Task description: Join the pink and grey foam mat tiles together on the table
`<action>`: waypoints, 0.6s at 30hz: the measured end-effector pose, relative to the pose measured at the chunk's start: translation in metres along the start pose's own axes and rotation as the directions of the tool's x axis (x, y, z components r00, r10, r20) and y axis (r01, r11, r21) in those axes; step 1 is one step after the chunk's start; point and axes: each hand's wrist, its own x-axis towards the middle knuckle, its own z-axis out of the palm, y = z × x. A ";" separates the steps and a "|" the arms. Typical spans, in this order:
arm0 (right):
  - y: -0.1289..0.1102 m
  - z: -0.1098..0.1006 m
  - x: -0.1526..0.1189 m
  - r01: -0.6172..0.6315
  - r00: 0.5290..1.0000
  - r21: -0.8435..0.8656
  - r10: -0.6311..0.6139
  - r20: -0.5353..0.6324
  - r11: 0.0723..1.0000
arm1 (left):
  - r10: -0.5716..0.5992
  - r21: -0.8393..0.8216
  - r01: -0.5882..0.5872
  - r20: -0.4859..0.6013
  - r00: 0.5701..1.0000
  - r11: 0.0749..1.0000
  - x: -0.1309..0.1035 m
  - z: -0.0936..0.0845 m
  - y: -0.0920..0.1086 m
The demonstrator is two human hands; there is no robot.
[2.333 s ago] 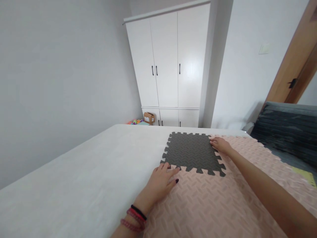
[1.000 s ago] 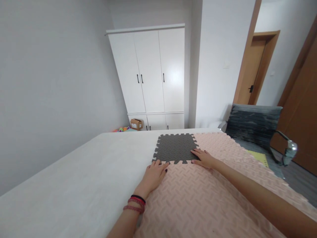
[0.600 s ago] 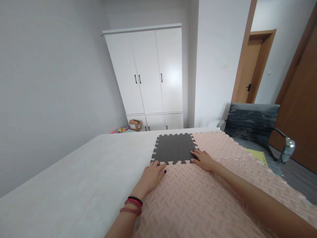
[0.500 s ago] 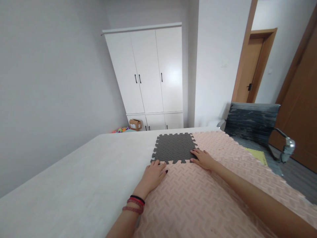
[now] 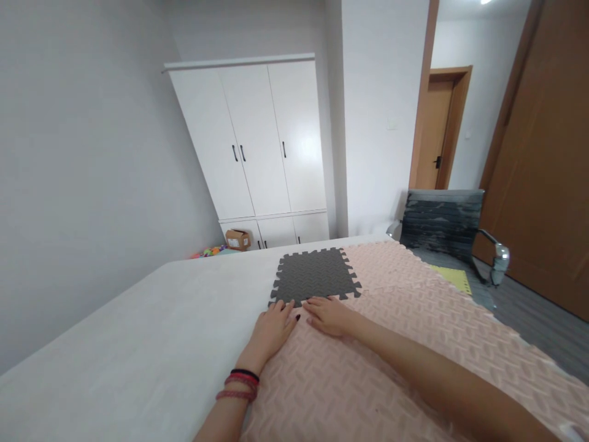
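Observation:
A dark grey foam puzzle mat tile [image 5: 314,275] with toothed edges lies flat on the table, its near and right sides against pink foam mat tiles [image 5: 359,374]. My left hand [image 5: 271,328] rests at the grey tile's near left corner, fingers stretched out over the seam. Close beside it, my right hand [image 5: 329,315] lies palm down on the pink mat, its fingertips at the grey tile's near edge. Both hands are open and hold nothing. The fingers hide part of the seam.
The white tabletop [image 5: 161,350] stretches to the left of the mats. At right stands a dark chair [image 5: 442,224] with a yellow foam tile [image 5: 451,279] on its seat. Behind the table are a white cabinet [image 5: 257,141] and a small cardboard box [image 5: 238,239].
My right hand has slid left from the grey tile's right corner to the middle of its near edge. My left hand stays at the near left corner. The view has turned slightly right.

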 end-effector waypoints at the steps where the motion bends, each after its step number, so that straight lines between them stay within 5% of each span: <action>1: -0.004 0.001 0.001 -0.006 1.000 0.012 0.006 -0.008 1.000 | -0.001 0.002 0.001 0.001 1.000 1.000 0.002 0.002 -0.001; 12: -0.005 -0.009 -0.014 -0.065 0.997 0.044 0.063 0.049 0.997 | -0.024 -0.003 0.024 0.017 1.000 1.000 0.010 0.001 0.000; 15: 0.012 -0.032 -0.067 -0.135 0.991 0.100 0.132 0.036 0.986 | -0.022 -0.025 0.023 0.028 0.999 0.999 0.009 -0.002 0.001; 18: 0.047 -0.054 -0.159 -0.342 0.936 0.112 0.349 -0.045 0.933 | -0.033 -0.068 0.035 0.034 0.999 0.997 0.009 0.001 0.002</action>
